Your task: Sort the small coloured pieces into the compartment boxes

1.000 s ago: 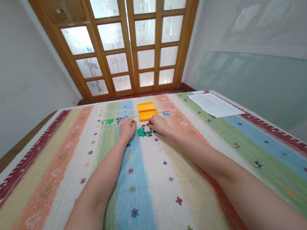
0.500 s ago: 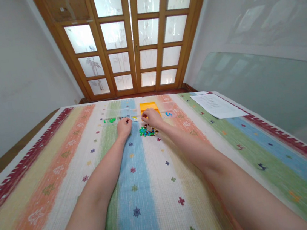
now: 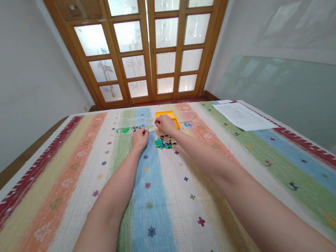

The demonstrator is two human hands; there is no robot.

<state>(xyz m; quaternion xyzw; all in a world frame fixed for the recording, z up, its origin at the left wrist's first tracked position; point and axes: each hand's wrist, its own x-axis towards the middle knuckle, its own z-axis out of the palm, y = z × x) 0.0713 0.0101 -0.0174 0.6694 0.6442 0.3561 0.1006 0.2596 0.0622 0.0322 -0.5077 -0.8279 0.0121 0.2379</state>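
Observation:
A small pile of mixed green, blue, brown and pale bead-like pieces (image 3: 159,144) lies on the striped cloth just in front of my hands. My left hand (image 3: 139,140) is closed in a pinch at the near edge of the clear compartment box (image 3: 193,125); what its fingertips hold, if anything, is too small to name. Over the front of a yellow tray (image 3: 164,113), my right hand (image 3: 167,125) pinches with thumb and forefinger, a tiny dark speck showing at the tips. Green pieces (image 3: 123,130), brown pieces (image 3: 136,128), yellow pieces (image 3: 150,128) and blue pieces (image 3: 188,124) lie in separate compartments.
A striped, patterned tablecloth (image 3: 155,244) covers the table. Printed paper sheets (image 3: 244,115) lie at the far right. Beyond the table's far edge stand wooden doors with glass panes (image 3: 161,33), between pale walls.
My right hand has risen slightly and shifted a little left relative to the tray. The left hand has barely moved and stays pinched. The whole view has shifted slightly.

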